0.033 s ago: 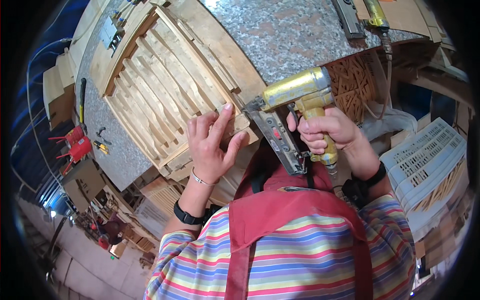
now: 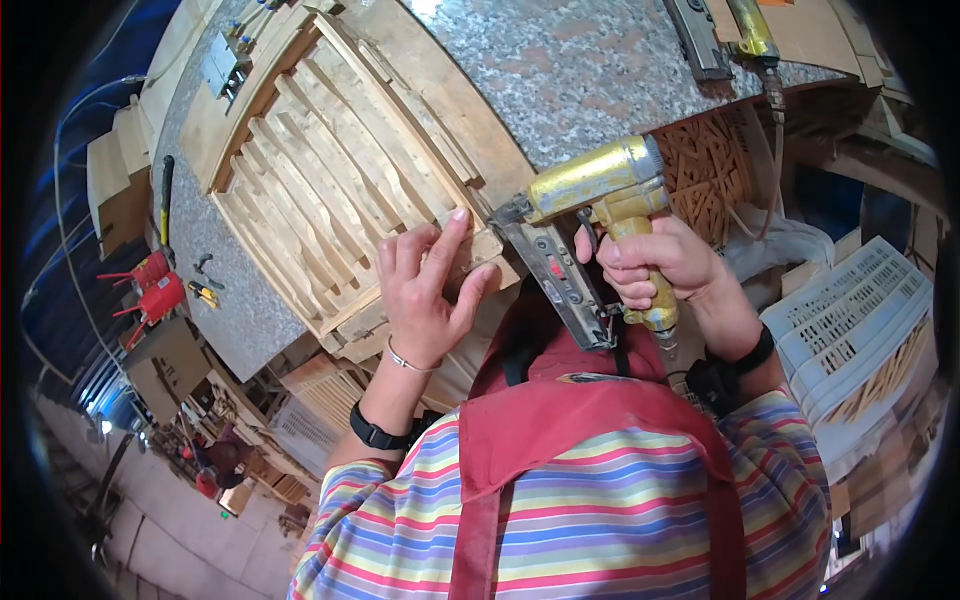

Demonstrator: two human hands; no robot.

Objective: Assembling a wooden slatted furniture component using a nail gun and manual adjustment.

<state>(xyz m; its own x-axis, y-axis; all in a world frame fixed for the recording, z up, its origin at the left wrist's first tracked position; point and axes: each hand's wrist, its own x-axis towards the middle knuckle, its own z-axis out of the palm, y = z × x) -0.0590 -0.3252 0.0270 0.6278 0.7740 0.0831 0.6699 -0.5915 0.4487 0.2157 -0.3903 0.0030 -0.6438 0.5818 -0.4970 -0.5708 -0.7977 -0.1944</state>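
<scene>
My right hand (image 2: pixel 652 262) is wrapped round the handle of a gold-coloured pneumatic nail gun (image 2: pixel 590 180), a finger near its trigger. The gun's nose meets the near right corner of a slatted wooden frame (image 2: pixel 395 145). Whether the tip touches the wood I cannot tell. Wavy-edged slats (image 2: pixel 330 165) lie side by side inside the frame. On that same corner rests my left hand (image 2: pixel 425 285), fingers stretched and apart, index fingertip on the frame's edge and thumb along its end. The left palm hides part of the near side.
The frame lies on a wooden board (image 2: pixel 490 130) over a speckled stone worktop (image 2: pixel 570 70). A second nail gun (image 2: pixel 750 30) lies at the far right. Red-handled tools (image 2: pixel 160 298) and a hammer (image 2: pixel 165 200) are at left. A white crate (image 2: pixel 850 310) with wooden sticks stands at right.
</scene>
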